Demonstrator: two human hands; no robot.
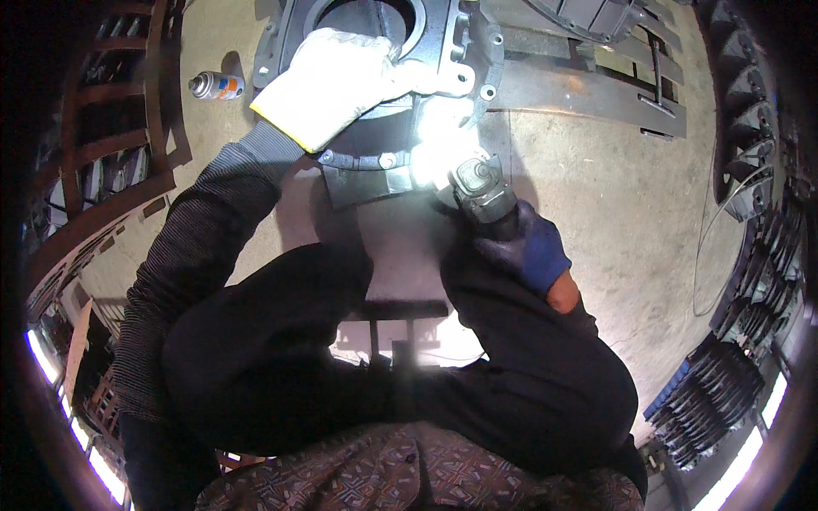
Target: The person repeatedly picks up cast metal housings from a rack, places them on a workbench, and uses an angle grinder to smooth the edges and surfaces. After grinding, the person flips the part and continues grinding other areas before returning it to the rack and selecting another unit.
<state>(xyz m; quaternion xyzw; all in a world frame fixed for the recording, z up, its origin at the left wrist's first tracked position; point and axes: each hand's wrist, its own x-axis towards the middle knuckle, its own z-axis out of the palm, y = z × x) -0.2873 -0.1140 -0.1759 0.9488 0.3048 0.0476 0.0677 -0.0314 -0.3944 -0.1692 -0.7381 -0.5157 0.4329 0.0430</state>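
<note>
A large grey metal housing (341,162) with a round bore and bolt holes along its flange stands in front of me, at the top of the head view. My left hand (328,85), in a white glove with a yellow cuff edge, lies over it, fingers bent at the bore's rim and thumb stretched to the right. Their tips are partly hidden. Wrapped in a blue glove, my right hand (532,247) grips a dark handheld work light (482,186) just right of the housing. Strong glare falls on the metal beside the light's head.
A spray can (217,85) lies on the floor at the left. Brown metal racks (158,94) line that side. Steel plates (588,89) and another casting (588,13) are at the far right. Dark metal parts (707,400) are stacked along the right, near a thin cable (700,255).
</note>
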